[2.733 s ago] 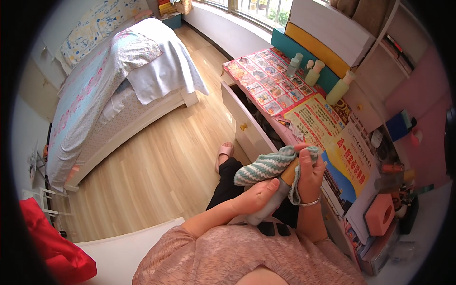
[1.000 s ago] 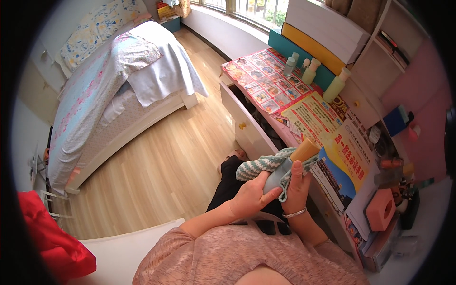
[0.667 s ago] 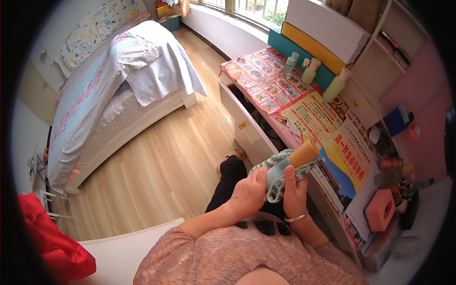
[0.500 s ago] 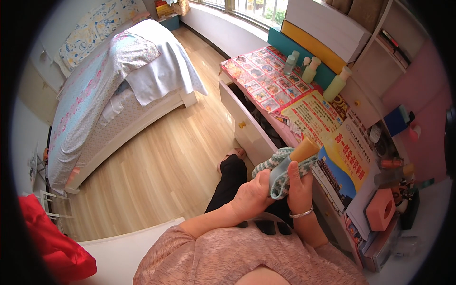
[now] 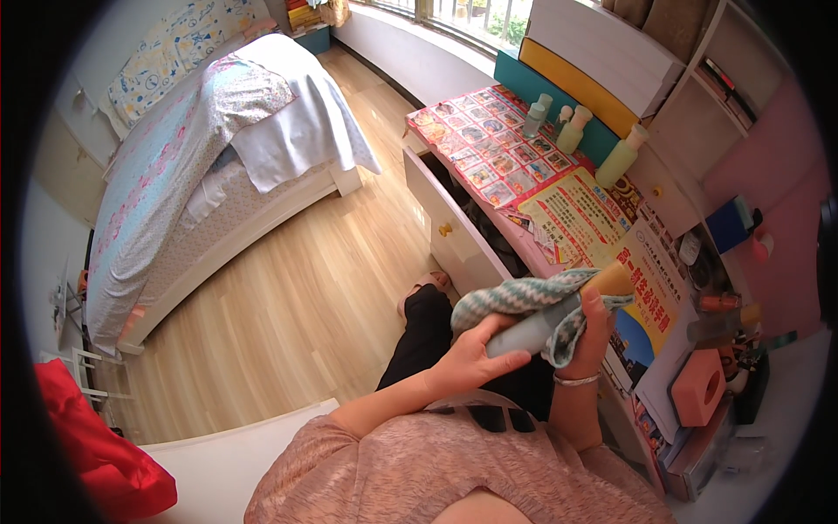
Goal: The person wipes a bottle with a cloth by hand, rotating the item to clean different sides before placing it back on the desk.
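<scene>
Just off the desk's (image 5: 559, 262) near edge, your right hand (image 5: 592, 327) is closed round a pale bottle (image 5: 532, 330) near its tan cap, while your left hand (image 5: 467, 358) presses a soft striped cloth (image 5: 515, 297) against it. Light and probably slick; grip the body, not the cap.

Both forearms rise from below; left hand (image 5: 467, 362) cups underneath, right hand (image 5: 594, 327) closes its fingers higher up.
</scene>
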{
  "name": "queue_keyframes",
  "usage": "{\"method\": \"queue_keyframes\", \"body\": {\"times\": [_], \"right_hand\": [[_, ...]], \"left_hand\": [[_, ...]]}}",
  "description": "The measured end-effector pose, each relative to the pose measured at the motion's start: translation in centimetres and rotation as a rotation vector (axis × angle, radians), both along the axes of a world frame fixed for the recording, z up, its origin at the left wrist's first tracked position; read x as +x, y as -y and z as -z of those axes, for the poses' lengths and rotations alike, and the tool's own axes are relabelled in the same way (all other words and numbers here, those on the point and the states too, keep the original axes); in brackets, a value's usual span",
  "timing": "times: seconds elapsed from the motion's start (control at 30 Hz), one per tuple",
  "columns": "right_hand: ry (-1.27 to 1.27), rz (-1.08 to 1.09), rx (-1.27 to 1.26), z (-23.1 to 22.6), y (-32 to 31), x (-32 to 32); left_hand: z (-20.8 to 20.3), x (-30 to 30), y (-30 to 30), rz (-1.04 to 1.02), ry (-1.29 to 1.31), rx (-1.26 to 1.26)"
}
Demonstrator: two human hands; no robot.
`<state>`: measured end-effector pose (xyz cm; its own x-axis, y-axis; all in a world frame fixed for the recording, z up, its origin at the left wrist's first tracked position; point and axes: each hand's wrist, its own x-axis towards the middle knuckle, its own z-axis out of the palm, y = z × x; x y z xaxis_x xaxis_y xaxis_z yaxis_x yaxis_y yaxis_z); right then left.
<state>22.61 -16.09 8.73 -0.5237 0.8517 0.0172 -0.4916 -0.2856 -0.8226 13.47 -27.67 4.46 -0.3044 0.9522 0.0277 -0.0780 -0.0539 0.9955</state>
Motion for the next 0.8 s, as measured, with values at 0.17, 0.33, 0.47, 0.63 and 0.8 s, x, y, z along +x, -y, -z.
{"method": "queue_keyframes", "body": {"times": [0.17, 0.33, 0.47, 0.63, 0.8], "right_hand": [[0.028, 0.056, 0.181, 0.6, 0.9, -0.3], [-0.141, -0.390, 0.219, 1.4, 0.7, -0.2], [-0.066, -0.275, 0.092, 1.1, 0.5, 0.3], [0.133, 0.165, 0.251, 2.1, 2.2, -0.7], [0.122, -0.105, 0.443, 1.3, 2.9, -0.6]], "left_hand": [[-0.2, -0.1, 0.4, 0.092, 0.201, -0.031], [-0.2, 0.8, 0.7, 0.360, 0.722, -0.070], [-1.6, 0.1, -0.6, 0.286, 0.341, -0.199], [0.5, 1.9, -0.8, -0.190, 0.226, -0.080], [2.0, 0.7, 0.6, 0.072, 0.463, -0.169]]}}
